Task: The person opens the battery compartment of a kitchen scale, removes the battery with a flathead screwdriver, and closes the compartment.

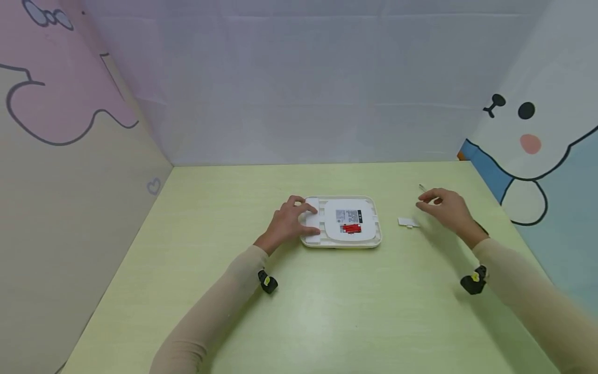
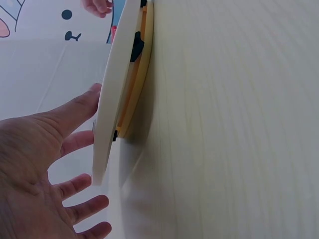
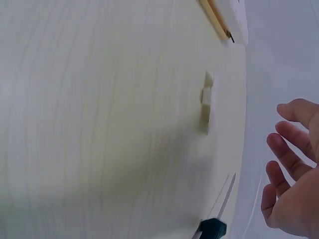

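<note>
A white rounded-rectangular device [image 1: 350, 204] lies flat, with a printed label [image 1: 349, 216] and a small red part [image 1: 351, 228] on its upper face. Its lower side shows orange-yellow edging with dark bits in the left wrist view. My left hand [image 1: 291, 219] rests on the device's left end, thumb and index finger spread over it, the other fingers [image 2: 87, 209] reaching past the edge. My right hand [image 1: 446, 210] hovers to the right, fingers loosely bent around nothing. Below and left of it lies a small white cover-like piece [image 1: 408, 222] with a tab.
A screwdriver with a dark handle [image 3: 213, 228] lies on the table close to the right hand; its thin shaft [image 1: 422, 187] peeks out behind that hand in the head view. The pale wooden table [image 1: 299, 311] meets a light cloth-like backdrop [image 1: 308, 93] and printed side panels.
</note>
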`<state>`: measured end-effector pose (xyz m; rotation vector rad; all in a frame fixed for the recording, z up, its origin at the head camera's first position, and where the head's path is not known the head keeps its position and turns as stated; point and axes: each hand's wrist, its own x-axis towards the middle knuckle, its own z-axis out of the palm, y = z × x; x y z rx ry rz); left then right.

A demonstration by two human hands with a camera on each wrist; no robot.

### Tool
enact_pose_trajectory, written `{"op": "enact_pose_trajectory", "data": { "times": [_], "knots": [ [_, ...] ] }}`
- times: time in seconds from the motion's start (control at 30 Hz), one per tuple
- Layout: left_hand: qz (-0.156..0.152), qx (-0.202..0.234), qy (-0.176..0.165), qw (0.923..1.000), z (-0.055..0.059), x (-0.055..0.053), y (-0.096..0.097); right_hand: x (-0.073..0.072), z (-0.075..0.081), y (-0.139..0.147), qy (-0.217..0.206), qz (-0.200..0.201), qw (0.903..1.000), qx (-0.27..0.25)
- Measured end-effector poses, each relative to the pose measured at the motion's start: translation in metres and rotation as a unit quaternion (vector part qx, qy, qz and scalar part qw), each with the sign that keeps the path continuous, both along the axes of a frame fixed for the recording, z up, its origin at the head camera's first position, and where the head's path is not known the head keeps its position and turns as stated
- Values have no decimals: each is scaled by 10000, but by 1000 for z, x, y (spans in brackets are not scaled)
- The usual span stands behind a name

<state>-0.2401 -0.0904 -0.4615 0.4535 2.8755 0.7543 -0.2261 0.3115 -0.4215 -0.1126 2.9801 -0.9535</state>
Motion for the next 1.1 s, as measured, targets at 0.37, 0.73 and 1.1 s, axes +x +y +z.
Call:
{"op": "enact_pose_trajectory", "data": {
  "times": [0.37, 0.73, 1.1],
  "knots": [
    [27, -16, -70, 10000, 3, 2, -2, -5, 7, -62, 0, 1071, 9942, 34],
    [16, 26, 0, 10000, 3, 0, -3, -10, -1, -88, 109, 1734, 9848, 71],
    [-13, 34, -20, 10000, 3, -1, -4, -8, -15, -104, 121, 2056, 9785, 123]
  ]
}}
